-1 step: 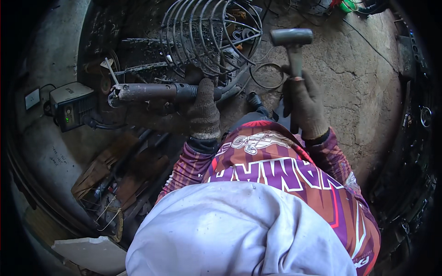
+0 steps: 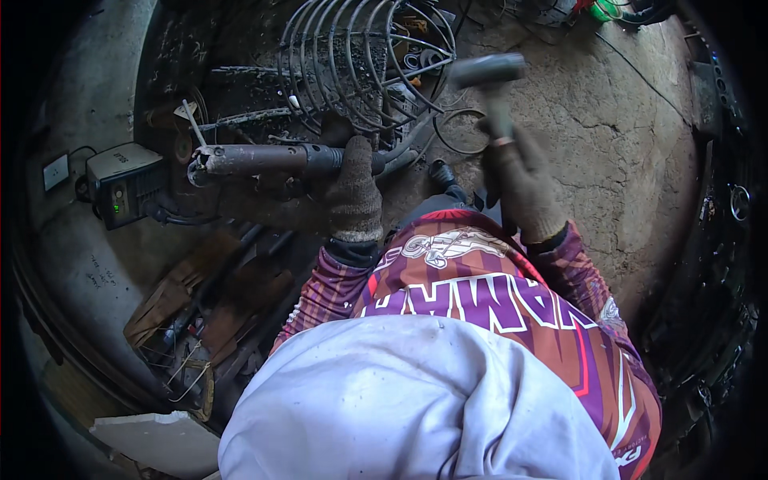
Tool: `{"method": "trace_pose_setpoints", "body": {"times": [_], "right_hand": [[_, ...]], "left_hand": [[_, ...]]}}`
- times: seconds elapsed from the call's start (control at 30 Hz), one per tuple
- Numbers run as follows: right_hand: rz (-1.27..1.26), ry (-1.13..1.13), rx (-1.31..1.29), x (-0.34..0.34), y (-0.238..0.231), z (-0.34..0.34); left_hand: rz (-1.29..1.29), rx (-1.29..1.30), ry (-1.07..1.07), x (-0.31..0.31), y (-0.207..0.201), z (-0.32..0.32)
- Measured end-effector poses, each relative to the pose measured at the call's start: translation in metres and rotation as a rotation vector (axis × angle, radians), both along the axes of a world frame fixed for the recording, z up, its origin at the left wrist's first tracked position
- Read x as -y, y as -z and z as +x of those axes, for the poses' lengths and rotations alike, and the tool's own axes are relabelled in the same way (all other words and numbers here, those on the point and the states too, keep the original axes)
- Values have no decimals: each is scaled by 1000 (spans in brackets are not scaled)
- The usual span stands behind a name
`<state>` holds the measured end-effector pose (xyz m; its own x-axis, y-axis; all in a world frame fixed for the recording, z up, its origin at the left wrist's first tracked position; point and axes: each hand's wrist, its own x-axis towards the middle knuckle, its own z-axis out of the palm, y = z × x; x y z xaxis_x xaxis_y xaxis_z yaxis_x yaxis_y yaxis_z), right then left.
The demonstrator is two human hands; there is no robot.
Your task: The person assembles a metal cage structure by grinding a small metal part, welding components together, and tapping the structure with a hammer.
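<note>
My gloved left hand (image 2: pixel 354 192) gripped the pipe (image 2: pixel 272 160) level while my raised right hand (image 2: pixel 524 180) clutched the hammer (image 2: pixel 490 80).

A small grey box-shaped device (image 2: pixel 124 184) with a dark front panel and a green indicator light sits at the left, a pale label on its top. Just left of it, a white rectangular wall plate (image 2: pixel 55 171) is fixed to the grey concrete surface.

Gloved hands (image 2: pixel 356 196): pipe (image 2: pixel 264 160), hammer (image 2: pixel 488 72) (blurred)
</note>
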<state>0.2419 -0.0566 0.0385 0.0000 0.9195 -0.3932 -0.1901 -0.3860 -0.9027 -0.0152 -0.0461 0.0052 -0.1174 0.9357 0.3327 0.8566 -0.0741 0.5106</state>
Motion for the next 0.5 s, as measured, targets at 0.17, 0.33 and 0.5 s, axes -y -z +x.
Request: {"method": "trace_pose_setpoints", "body": {"times": [0.17, 0.33, 0.5], "right_hand": [[-28, -87, -25, -7, -20, 5], [64, 38, -31, -8, -13, 7], [194, -206, 245, -2, 2, -8]], "left_hand": [[4, -365, 135, -4, -10, -2], [0, -350, 134, 0, -7, -4], [-68, 181, 60, 1, 23, -8]]}}
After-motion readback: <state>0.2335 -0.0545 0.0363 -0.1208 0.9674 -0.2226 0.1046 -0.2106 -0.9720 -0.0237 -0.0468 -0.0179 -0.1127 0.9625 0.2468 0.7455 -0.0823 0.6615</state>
